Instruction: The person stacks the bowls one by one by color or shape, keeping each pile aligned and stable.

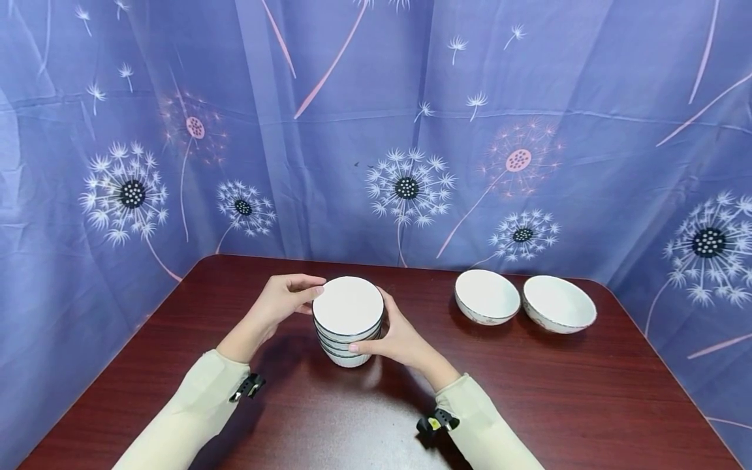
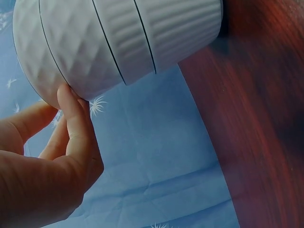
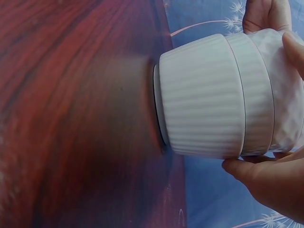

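Observation:
Several white bowls with thin dark rims make a nested stack (image 1: pixel 346 360) upright at the middle of the table. The top bowl (image 1: pixel 348 305) shows its plain white inside, and its outer wall has a diamond pattern. Lower in the stack, a ribbed bowl (image 3: pixel 202 95) has its base right at the tabletop. My left hand (image 1: pixel 282 301) holds the top bowl's left side, thumb at the rim and bent fingertips against the wall. From the right, my right hand (image 1: pixel 398 335) grips the stack, thumb across the front, the other fingers mostly hidden behind.
Two white bowls with patterned outsides, a rounder one (image 1: pixel 486 295) and a wider one (image 1: pixel 559 303), sit side by side at the back right of the dark red wooden table (image 1: pixel 587 398). A blue dandelion-print curtain (image 1: pixel 329 196) hangs right behind the table's back edge.

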Demonstrator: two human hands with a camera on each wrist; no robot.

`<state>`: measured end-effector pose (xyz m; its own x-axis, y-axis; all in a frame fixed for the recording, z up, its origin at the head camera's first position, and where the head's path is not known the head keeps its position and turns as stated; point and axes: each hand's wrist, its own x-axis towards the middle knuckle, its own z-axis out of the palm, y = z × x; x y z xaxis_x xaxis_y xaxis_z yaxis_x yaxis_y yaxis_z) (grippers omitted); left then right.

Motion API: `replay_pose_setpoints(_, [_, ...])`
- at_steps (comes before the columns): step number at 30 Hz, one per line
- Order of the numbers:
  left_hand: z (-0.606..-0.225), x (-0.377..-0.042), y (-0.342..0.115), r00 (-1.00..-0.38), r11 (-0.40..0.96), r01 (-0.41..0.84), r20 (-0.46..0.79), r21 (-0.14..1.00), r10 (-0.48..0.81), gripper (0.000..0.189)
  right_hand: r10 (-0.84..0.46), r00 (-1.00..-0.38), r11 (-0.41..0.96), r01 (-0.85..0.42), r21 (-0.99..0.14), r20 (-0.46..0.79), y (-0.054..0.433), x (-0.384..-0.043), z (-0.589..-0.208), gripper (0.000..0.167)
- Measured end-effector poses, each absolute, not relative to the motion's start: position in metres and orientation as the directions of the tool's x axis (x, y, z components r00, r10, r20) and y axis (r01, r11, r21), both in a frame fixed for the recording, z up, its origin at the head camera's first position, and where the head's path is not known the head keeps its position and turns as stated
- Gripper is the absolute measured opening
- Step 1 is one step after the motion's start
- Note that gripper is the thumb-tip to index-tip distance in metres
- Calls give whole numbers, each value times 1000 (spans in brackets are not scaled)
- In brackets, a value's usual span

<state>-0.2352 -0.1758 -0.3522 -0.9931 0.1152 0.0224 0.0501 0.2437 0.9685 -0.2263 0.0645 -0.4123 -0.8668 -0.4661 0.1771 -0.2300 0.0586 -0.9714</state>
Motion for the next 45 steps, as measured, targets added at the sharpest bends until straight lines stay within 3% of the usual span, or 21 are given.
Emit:
replay_pose_setpoints(11, [-351,-230,-169,-996,237,59,42,970,76,34,-484,-855,50,-240,-970,187,70,-224,-407,105])
replay_pose_setpoints(24, [-339,-216,-148,-989,337,145,140,930,40,47,-472,-869,123,-229,-966,146,85,-218,-399,90])
replay_pose_setpoints(32, [-331,-206,-125,-970,364,238,239,900,44,59,-373,-910,124,-243,-962,182,112,-218,-396,75])
replay_pose_setpoints(39, [-319,-199,-94,-913,285,404,404,869,61,58,-257,-933,113,-287,-951,251,143,-221,-391,65])
replay_pose_setpoints(45, [-310,-194,-68,-885,206,465,461,861,72,55,-161,-936,138,-336,-932,313,170,-222,-382,57])
